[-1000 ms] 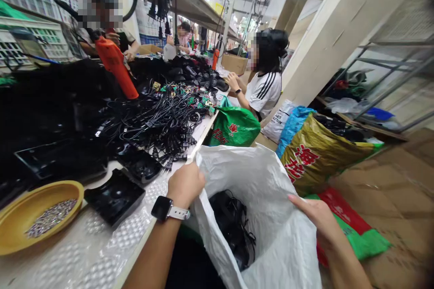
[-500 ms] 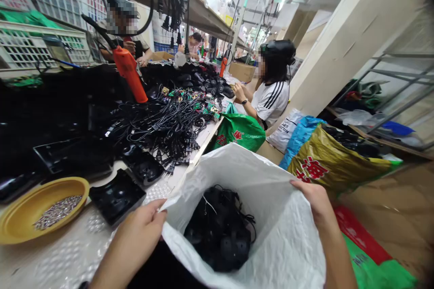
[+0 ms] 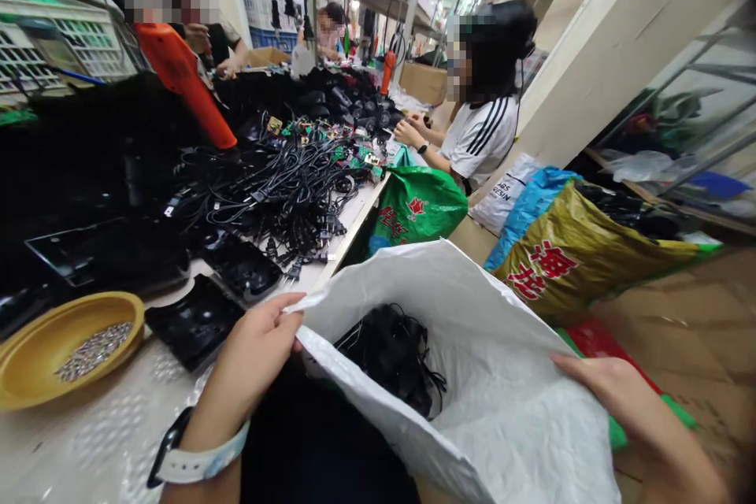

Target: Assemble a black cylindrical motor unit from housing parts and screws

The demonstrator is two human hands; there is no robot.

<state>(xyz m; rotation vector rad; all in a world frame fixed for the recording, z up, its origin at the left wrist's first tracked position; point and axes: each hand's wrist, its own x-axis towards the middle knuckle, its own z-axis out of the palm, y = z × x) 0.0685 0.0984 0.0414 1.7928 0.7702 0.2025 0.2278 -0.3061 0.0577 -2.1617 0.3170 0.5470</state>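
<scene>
The left hand [image 3: 260,342] was closed on the rim of the white sack [image 3: 508,394], the thumb and fingers pinching together. The right hand [image 3: 614,390] was clamped on the opposite side of the same rim; one digit lay over the edge, and the other fingers were hidden behind the sack wall. The sack was in front of the person, beside the table [image 3: 359,214], with its mouth spread wide between the hands. It looked thin, wrinkled and slightly shiny, with a soft, uneven rim. The lower part of it was cut off by the picture's bottom edge. Inside lay a heap of black parts [image 3: 387,354] with thin cords; they were so dark that I could not separate one piece from another, and the near rim covered some of them.

Further out, on the table, a yellow bowl [image 3: 35,362] held small metal pieces, cut at the left side. Beyond it spread tangled black cables [image 3: 283,181]. The black pile at the far left was too dark to make out.
</scene>
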